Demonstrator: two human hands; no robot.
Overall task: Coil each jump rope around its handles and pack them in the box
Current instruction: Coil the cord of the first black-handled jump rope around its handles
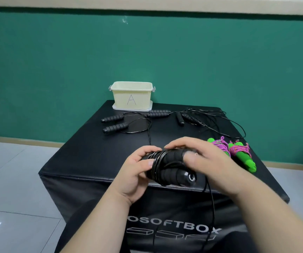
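Green wall behind, black surface (pixel 92 152) below: the black jump rope (pixel 169 170) lies crosswise above its near edge, left hand (pixel 134 172) gripping the paired handles, right hand (pixel 201 161) curled over their top; the loose cord (pixel 211 207) hangs nearest the right hand, the box (pixel 131 95) well beyond

left grip (pixel 134 172) bare | right grip (pixel 207 161) bare | left forearm (pixel 99 221) bare | right forearm (pixel 267 216) bare | fingernails (pixel 150 163) short
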